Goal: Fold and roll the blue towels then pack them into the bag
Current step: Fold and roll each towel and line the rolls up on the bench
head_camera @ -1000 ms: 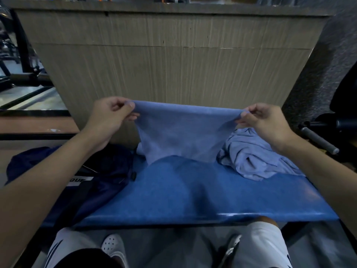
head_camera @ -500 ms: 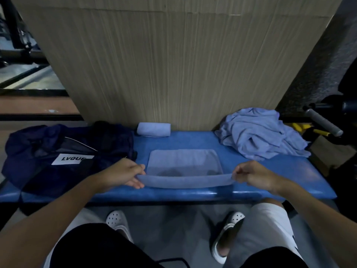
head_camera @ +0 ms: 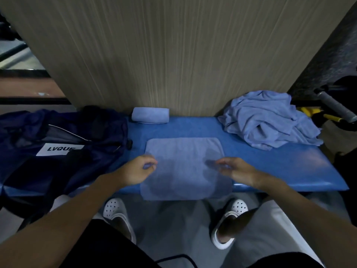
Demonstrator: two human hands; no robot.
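Observation:
A light blue towel [head_camera: 183, 167] lies flat on the blue bench [head_camera: 270, 161], its near edge hanging over the bench's front edge. My left hand [head_camera: 138, 171] hovers at the towel's left edge with fingers loosely curled. My right hand [head_camera: 234, 170] is over the towel's right part, fingers relaxed and pointing left. Both hands are blurred. A rolled blue towel [head_camera: 150, 115] rests at the back against the panel. A heap of crumpled blue towels [head_camera: 268, 118] sits at the back right. The dark navy bag [head_camera: 58, 140] with a white label lies open on the left.
A wood-grain panel [head_camera: 173, 55] rises right behind the bench. A grey-gripped bar [head_camera: 336, 107] and yellow-handled tools [head_camera: 316, 113] are at the far right. My knees and white shoes [head_camera: 116, 211] are below the bench's front edge.
The towel, first held up by its corners, was lowered and laid flat on the bench. Both hands left its near edge and moved to its middle.

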